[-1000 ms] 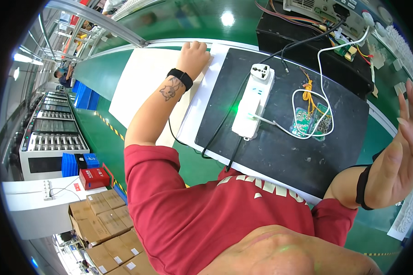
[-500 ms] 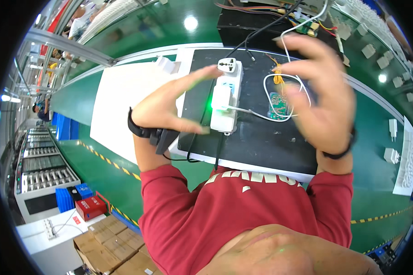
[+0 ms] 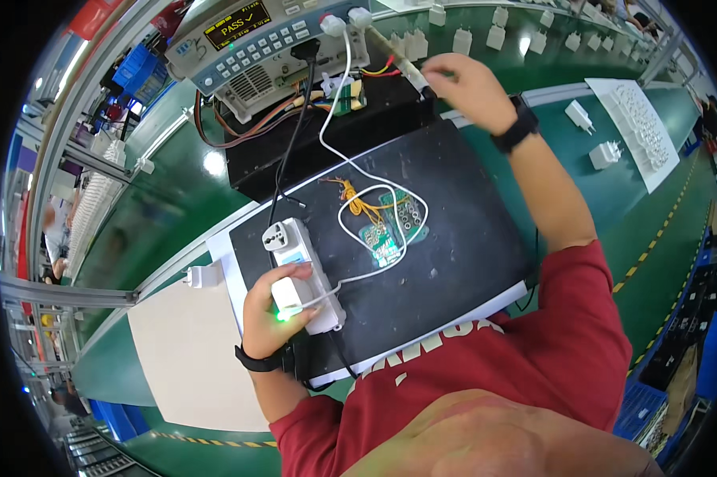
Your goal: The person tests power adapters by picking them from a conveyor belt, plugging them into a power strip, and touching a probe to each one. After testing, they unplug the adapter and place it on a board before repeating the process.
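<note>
Looking like mid-test here, not the start and not the wrap-up. Sitting closest in: left hand (image 3: 269, 322) gripping a small white charger (image 3: 287, 296), fingers wrapped around it and thumb over the top, so the grip is pinching it tight. Pressing that charger into the near end of the white socket strip (image 3: 304, 270), with a green light glowing right under the thumb, so probably plugged in and live already. Running its long axis diagonally, that strip: near end tucked under the left grip, far end with its open round socket pointing up and away to the left, toward the tester. Lying flat on the black mat (image 3: 454, 238) on the worktop.

Just beyond the left grip, to its right: white cable (image 3: 390, 226) looping around a pair of small green circuit boards (image 3: 386, 230) with yellow wires.

Further out, right hand (image 3: 466, 87) reaching to the back, fingers curled near a pale probe-like rod (image 3: 398, 52); hard telling whether actually pinching it or only touching. Beyond that grip to its left, grey bench tester (image 3: 271, 44) showing a lit readout, so a reading seemingly done. Still left, judging by this: unplugging the charger and setting it with the other white chargers (image 3: 605, 151) on the green belt, well off to the right.
</note>
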Demonstrator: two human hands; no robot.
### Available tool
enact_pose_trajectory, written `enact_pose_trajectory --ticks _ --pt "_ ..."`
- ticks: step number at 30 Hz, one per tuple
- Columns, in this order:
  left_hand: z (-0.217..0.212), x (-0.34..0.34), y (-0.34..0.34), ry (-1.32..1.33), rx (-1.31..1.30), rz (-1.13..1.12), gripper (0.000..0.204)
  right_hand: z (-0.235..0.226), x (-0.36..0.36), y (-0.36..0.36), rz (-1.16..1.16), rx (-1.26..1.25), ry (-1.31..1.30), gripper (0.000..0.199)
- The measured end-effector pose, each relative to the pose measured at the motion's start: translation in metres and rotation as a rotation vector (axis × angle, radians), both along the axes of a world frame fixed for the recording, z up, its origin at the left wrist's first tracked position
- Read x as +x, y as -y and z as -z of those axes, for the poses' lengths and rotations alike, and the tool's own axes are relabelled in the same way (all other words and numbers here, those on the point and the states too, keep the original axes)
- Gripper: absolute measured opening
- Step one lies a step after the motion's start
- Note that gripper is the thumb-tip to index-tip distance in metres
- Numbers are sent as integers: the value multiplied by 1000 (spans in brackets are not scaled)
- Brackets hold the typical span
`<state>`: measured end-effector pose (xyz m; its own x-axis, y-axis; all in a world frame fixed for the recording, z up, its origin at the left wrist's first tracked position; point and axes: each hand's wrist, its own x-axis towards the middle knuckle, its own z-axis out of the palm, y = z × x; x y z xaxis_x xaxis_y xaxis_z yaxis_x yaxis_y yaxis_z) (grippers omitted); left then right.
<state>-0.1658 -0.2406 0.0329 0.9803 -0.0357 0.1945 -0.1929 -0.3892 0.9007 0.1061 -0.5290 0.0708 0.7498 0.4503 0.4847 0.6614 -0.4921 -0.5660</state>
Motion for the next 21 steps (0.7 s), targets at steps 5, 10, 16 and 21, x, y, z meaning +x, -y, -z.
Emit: enact_pose_trajectory --ticks 5,10,16,21 --pt "4 1 -9 -90 -54 106 81 77 145 12 420 -171 -284 53" --pt "0 6 -30 136 -575 187 84 113 238 -21 369 -38 -202 72" --pt "-6 34 -59 380 -937 113 63 117 242 -8 269 -150 -180 60" --pt "6 41 -52 344 -862 -83 31 73 133 -2 257 240 -136 49"
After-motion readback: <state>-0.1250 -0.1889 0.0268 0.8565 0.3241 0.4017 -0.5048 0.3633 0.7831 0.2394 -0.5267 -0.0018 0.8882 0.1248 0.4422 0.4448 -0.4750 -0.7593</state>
